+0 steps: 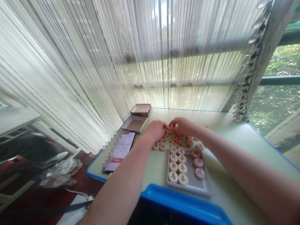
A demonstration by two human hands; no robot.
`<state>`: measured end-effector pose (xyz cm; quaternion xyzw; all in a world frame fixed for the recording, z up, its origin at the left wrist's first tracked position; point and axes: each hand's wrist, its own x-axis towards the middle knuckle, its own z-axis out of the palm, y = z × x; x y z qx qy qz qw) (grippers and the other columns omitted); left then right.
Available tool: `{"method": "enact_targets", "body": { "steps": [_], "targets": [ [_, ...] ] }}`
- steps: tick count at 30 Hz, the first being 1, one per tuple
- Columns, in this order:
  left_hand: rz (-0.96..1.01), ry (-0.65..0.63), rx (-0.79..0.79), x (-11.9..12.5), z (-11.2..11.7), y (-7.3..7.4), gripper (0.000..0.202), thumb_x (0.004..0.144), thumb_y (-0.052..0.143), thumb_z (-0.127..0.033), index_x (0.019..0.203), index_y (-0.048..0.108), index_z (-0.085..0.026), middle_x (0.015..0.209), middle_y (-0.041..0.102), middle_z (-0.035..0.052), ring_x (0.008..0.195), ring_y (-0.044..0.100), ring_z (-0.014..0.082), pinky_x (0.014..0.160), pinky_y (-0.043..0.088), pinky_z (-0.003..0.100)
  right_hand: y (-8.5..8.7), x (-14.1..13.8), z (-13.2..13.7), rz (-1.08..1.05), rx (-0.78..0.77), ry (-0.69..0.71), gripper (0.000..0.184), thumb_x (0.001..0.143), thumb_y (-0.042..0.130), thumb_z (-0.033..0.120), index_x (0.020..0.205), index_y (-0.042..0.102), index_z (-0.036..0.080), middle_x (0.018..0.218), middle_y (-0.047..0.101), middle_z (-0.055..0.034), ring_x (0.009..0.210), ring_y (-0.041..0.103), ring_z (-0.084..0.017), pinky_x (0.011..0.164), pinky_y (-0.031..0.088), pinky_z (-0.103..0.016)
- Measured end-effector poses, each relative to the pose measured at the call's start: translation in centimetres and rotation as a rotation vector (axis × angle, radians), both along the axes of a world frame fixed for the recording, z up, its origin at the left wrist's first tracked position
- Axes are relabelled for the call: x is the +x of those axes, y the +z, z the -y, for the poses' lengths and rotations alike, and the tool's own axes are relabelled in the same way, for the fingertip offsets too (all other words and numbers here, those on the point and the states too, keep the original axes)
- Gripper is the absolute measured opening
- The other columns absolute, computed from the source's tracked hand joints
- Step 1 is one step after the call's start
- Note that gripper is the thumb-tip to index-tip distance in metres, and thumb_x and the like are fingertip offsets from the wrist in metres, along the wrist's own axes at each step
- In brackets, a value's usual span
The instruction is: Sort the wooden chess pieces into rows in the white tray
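Observation:
Both hands reach over a pile of round wooden Chinese chess pieces [178, 139], several with red characters and some with black. My left hand [156, 128] is at the pile's far left, its fingers curled down among the pieces. Close beside it on the right, my right hand [182, 125] bends its fingers and thumb together at the far edge. What either hand's fingertips hold is too small to make out. Nearer to me lies a shallow pale box [189, 161]. Black-character pieces [182, 168] fill two columns at its left, and red-character pieces [199, 162] stand along its right side.
At the table's left, a flat screen device [122, 148] lies beside an open shallow box [134, 124], with another box [141, 108] behind it. A blue plastic edge [182, 200] is in front of me. Sheer curtains [178, 68] hang behind the table [225, 125].

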<state>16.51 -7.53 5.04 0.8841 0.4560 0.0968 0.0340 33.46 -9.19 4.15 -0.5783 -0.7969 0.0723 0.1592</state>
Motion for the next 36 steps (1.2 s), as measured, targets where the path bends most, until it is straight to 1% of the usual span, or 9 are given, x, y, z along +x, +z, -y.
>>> {"method": "enact_targets", "body": {
  "steps": [3,8,13,17,23,28,30,34,36],
  "targets": [
    [-0.004,0.015,0.000,0.1,-0.2,-0.2,0.027,0.079,0.047,-0.027,0.093,0.070,-0.024,0.096,0.066,0.0054,0.089,0.059,0.0182,0.083,0.044,0.027,0.0,-0.1,0.0,0.044,-0.020,0.005,0.024,0.070,0.059,0.031,0.089,0.071,0.022,0.086,0.067,-0.0044,0.077,0.059,-0.018,0.070,0.044,-0.025],
    [0.010,0.033,0.007,0.0,-0.3,-0.2,0.026,0.078,0.048,-0.023,0.092,0.070,-0.024,0.096,0.066,0.0053,0.090,0.059,0.0182,0.083,0.045,0.027,-0.2,-0.2,-0.1,0.063,-0.011,0.025,0.026,0.071,0.059,0.035,0.089,0.071,0.021,0.083,0.067,-0.0048,0.075,0.059,-0.018,0.069,0.043,-0.026],
    [0.021,0.034,0.012,-0.1,-0.3,-0.1,0.026,0.079,0.048,-0.022,0.093,0.070,-0.023,0.096,0.066,0.0058,0.089,0.059,0.0178,0.083,0.044,0.026,-0.3,-0.1,-0.1,0.015,0.028,0.030,0.024,0.070,0.060,0.030,0.088,0.071,0.019,0.082,0.067,-0.0048,0.076,0.058,-0.018,0.070,0.043,-0.025],
    [0.034,0.022,-0.005,0.0,-0.3,-0.2,0.026,0.080,0.050,-0.030,0.093,0.070,-0.022,0.094,0.066,0.0069,0.087,0.059,0.0184,0.082,0.045,0.027,0.0,0.2,0.0,-0.049,0.109,0.047,0.022,0.069,0.059,0.023,0.087,0.070,0.018,0.081,0.065,-0.0040,0.078,0.057,-0.016,0.073,0.043,-0.025],
    [0.083,0.011,-0.001,0.0,-0.5,-0.5,0.026,0.079,0.051,-0.032,0.094,0.070,-0.022,0.096,0.066,0.0057,0.088,0.058,0.0167,0.083,0.044,0.024,0.1,0.7,0.0,-0.082,0.139,0.065,0.019,0.069,0.061,0.026,0.085,0.069,0.019,0.079,0.065,-0.0032,0.077,0.056,-0.016,0.072,0.043,-0.026],
    [0.066,0.005,-0.006,0.1,-0.6,-0.5,0.026,0.079,0.052,-0.032,0.094,0.070,-0.022,0.096,0.067,0.0061,0.088,0.059,0.0174,0.083,0.044,0.025,-0.2,0.9,-0.3,-0.058,0.129,0.067,0.020,0.070,0.060,0.028,0.085,0.070,0.019,0.079,0.065,-0.0039,0.077,0.056,-0.017,0.072,0.043,-0.026],
    [0.062,0.025,-0.003,-0.1,-0.7,-0.4,0.024,0.079,0.052,-0.030,0.094,0.070,-0.022,0.097,0.067,0.0058,0.089,0.060,0.0178,0.084,0.044,0.026,-0.4,0.9,-0.4,-0.039,0.101,0.068,0.022,0.070,0.060,0.031,0.085,0.070,0.019,0.080,0.066,-0.0044,0.076,0.057,-0.017,0.072,0.043,-0.027],
    [0.048,0.142,-0.008,-0.8,-1.2,-0.2,0.027,0.077,0.050,-0.018,0.095,0.069,-0.024,0.099,0.068,0.0054,0.093,0.060,0.0188,0.085,0.045,0.027,-0.6,0.9,-0.6,0.011,0.040,0.083,0.026,0.072,0.059,0.039,0.085,0.071,0.020,0.078,0.066,-0.0050,0.074,0.057,-0.018,0.070,0.043,-0.027],
    [0.034,0.191,-0.037,-1.2,-1.4,0.0,0.028,0.075,0.052,-0.017,0.097,0.068,-0.024,0.099,0.068,0.0053,0.092,0.061,0.0193,0.084,0.045,0.028,-0.6,1.0,-0.6,0.021,0.031,0.086,0.027,0.072,0.059,0.040,0.086,0.071,0.020,0.078,0.066,-0.0051,0.074,0.057,-0.018,0.070,0.043,-0.027]
  ]
}}
